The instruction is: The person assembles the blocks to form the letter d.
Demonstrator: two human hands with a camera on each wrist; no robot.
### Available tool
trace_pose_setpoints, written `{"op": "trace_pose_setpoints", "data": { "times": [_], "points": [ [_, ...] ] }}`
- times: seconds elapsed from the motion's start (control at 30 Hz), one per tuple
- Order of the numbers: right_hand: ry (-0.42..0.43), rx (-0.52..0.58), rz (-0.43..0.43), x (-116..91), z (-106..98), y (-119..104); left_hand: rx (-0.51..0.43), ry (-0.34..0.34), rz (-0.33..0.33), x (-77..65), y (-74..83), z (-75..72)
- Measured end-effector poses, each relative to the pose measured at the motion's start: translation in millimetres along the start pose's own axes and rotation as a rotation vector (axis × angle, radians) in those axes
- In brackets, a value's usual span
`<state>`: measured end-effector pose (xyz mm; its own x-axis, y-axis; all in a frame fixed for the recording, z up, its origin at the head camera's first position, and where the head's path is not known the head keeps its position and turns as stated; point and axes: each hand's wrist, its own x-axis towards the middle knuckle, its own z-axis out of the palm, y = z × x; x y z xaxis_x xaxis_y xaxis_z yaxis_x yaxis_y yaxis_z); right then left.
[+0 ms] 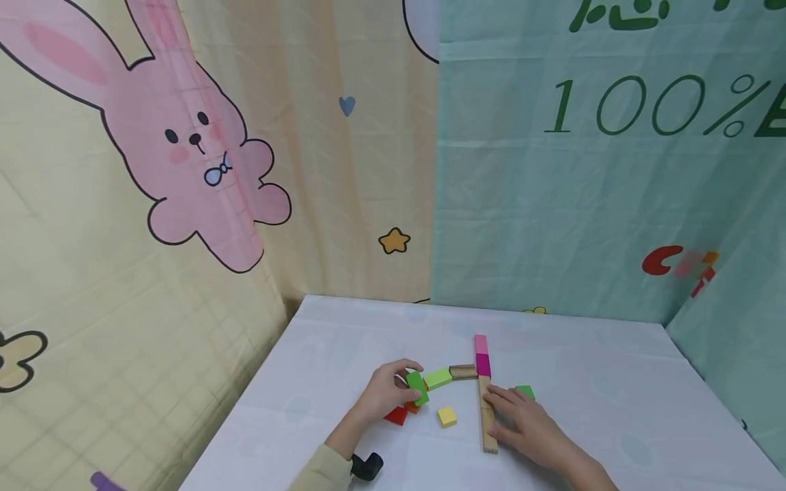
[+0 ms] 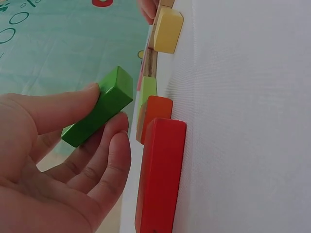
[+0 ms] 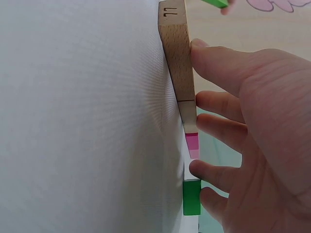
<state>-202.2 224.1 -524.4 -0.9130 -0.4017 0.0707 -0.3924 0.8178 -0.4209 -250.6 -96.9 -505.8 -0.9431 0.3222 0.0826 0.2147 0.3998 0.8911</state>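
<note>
My left hand (image 1: 387, 389) pinches a green block (image 2: 99, 107) between thumb and fingers, raised above the table. Just beneath it lie a red block (image 2: 163, 174) and an orange block (image 2: 160, 108). My right hand (image 1: 531, 426) rests its extended thumb and fingertips along a line of plain wooden blocks (image 1: 486, 416). That line continues away into a magenta block (image 1: 483, 365) and a pink block (image 1: 481, 344). A brown block (image 1: 463, 372) and a light green block (image 1: 438, 378) branch off leftward from it.
A yellow block (image 1: 447, 417) lies between the hands. Another green block (image 3: 192, 198) lies beyond the right hand's fingers, right of the wooden line. The white-covered table (image 1: 362, 324) meets printed curtains (image 1: 552, 204) at the back and left.
</note>
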Motion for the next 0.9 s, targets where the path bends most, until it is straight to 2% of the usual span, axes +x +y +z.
{"op": "trace_pose_setpoints", "data": {
  "times": [0.4, 0.57, 0.9],
  "points": [
    [-0.01, -0.01, 0.021, -1, -1, 0, 0.031, -0.046, 0.052, -4.9, 3.1, 6.2],
    [0.003, -0.011, 0.01, -1, 0, 1, 0.056, -0.045, 0.051, -6.4, 2.1, 8.3],
    [-0.005, 0.002, 0.008, -1, -1, -1, 0.053, -0.094, 0.024, -13.0, 5.7, 4.5]
  ]
}}
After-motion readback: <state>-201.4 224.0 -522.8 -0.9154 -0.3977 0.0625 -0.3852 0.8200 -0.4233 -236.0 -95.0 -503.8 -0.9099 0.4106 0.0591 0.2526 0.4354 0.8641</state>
